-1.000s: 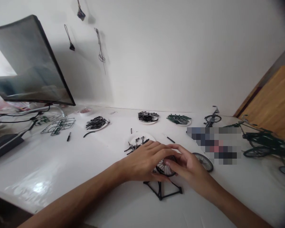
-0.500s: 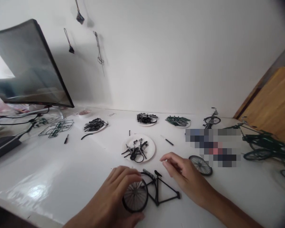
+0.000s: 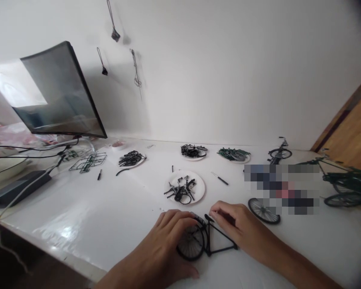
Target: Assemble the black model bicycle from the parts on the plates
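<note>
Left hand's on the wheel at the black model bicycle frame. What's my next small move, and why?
Probably reach your right hand to the loose spoked wheel: it lies beside that hand, the frame's far end looks bare, and your left hand holds the other wheel against the frame.

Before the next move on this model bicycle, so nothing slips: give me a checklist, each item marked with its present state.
1. Left hand grip on the black spoked wheel: ok, fingers over its top, thumb below it.
2. Wheel seated in the black bicycle frame: cannot tell, the left hand hides the join.
3. Right hand at the frame: ok, fingertips by the saddle end.
4. Second spoked wheel: not ok, lying apart from the frame, beside the right hand.
5. Paper plate of black parts: ok, just beyond the frame.
6. Small screwdriver: ok, lying on the table, in neither hand.
</note>
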The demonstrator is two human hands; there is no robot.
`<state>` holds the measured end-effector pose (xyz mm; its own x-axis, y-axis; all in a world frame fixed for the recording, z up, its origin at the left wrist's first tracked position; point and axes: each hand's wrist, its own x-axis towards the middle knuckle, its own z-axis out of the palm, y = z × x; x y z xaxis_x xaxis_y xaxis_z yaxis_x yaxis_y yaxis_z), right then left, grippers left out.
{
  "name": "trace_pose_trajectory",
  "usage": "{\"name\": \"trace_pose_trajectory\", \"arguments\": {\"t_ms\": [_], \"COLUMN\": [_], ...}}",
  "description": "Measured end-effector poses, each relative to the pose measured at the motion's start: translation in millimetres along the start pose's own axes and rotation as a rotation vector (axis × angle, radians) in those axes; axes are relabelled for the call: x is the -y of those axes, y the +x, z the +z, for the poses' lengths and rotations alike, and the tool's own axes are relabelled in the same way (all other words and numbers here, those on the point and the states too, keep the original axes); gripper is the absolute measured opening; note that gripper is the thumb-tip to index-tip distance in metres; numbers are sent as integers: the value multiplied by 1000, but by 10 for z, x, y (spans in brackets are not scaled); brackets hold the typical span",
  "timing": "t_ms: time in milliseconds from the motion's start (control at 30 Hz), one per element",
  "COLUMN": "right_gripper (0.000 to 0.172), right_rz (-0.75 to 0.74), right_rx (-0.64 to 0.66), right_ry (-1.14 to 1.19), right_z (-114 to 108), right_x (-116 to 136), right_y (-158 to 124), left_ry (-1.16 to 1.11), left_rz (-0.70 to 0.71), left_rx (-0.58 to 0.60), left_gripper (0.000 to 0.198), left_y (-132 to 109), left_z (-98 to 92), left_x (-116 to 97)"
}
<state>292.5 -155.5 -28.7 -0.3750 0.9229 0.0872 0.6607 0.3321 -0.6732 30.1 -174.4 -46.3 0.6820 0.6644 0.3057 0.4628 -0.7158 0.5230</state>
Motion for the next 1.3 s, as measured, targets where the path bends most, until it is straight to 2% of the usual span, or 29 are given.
{"name": "trace_pose_trajectory", "arguments": {"t_ms": [133,267,433,633,767,933,1033,1100,1300], "right_gripper": [29,17,18,19,20,19,19,18,19], "right_rz": [33,-82,-134,-146,-145,-106,-92,-80,-27], "right_rx": [27,45,50,55,45,38,25,21,44], "right_ry": [-29,-56,-105,-129,-119,-92,-104,-115,-119], "right_z": [-33,-47,-31,-8,9,-19,-38,-43,-39], "right_x": [30,57,63,14,-7,-28,-61,-77,-75], "right_y": [-19,-47,-55,-27,-16,-3,12,22,32], "left_ry": [21,104,158,150,139,86,46,56,181], "left_rz": [-46,-37,5,-25,9,89,61,36,-124], "left_rx": [-3,-47,-99,-46,-62,51,128,126,-33], "left_gripper": [76,71,61,68,60,38,45,44,33], "left_y": [-57,-78,-84,-82,-72,-114,-181,-220,-265], "left_z": [-82,-59,-4,-64,-61,-156,-276,-346,-444], "left_x": [4,37,75,41,50,-52,-89,-37,309]}}
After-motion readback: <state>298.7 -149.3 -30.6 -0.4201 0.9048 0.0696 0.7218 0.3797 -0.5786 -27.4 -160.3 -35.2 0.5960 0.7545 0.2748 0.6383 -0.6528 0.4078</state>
